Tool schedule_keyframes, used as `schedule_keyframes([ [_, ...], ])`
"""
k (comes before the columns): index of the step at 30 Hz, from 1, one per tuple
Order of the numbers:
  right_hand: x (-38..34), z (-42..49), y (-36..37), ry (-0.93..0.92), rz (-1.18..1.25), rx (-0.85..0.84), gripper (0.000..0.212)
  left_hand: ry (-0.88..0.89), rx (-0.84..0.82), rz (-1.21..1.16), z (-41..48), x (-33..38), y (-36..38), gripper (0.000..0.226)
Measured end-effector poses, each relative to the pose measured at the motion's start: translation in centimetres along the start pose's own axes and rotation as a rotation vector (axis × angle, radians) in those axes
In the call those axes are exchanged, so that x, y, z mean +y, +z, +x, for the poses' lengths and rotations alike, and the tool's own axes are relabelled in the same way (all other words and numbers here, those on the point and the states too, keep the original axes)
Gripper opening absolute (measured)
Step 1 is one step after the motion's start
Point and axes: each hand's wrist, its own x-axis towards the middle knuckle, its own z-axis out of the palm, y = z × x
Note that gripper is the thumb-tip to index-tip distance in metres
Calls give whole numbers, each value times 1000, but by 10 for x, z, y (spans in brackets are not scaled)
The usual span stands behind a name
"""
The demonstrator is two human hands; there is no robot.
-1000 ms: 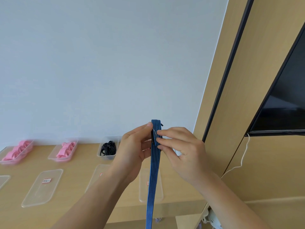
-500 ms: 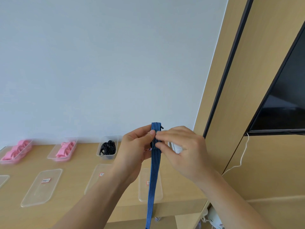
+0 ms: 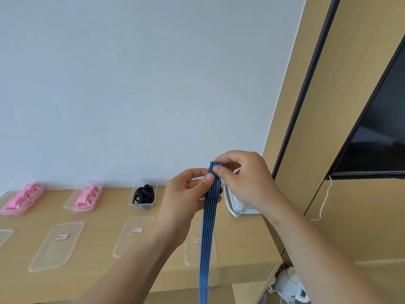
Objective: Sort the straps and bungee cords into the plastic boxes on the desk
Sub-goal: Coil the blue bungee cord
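Your left hand [image 3: 186, 194] and right hand [image 3: 243, 183] both pinch the folded top of a flat, ribbed blue-striped strap [image 3: 207, 233], fingers curled tight; it hangs limp, raised above the wooden desk [image 3: 98, 275], in front of clear plastic lids [image 3: 54, 246].

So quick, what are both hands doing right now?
Left hand: pinching the blue striped strap.
Right hand: pinching the same strap's top end.

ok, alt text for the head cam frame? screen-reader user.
A left hand and right hand pinch the folded top end of a blue striped strap, which hangs down out of frame. Behind, on the wooden desk: two clear boxes of pink straps, one of black cords, and flat clear lids.
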Motion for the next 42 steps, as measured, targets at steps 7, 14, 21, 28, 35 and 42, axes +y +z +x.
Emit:
schedule_keyframes([
  [7, 5, 5, 0, 53, 60, 66, 9, 3, -89, 10, -1, -6, -3, 27],
  [14, 4, 5, 0, 3, 127, 98, 20, -38, -15, 34, 2, -12, -1, 14],
  [21, -1, -1, 2, -106, 150, 135, 18, -67, 63, 44, 7, -12, -1, 28],
  [28, 2, -8, 4, -304, 89, 173, 13, -41, 64, -17, 11, -10, -1, 35],
  [35, 12, -13, 6, -389, 53, 210, 15, -30, 30, -22, 18, -7, -3, 22],
  [42, 26, -28, 18, -404, 30, 222, 17, -79, -32, -45, 16, 2, -1, 37],
])
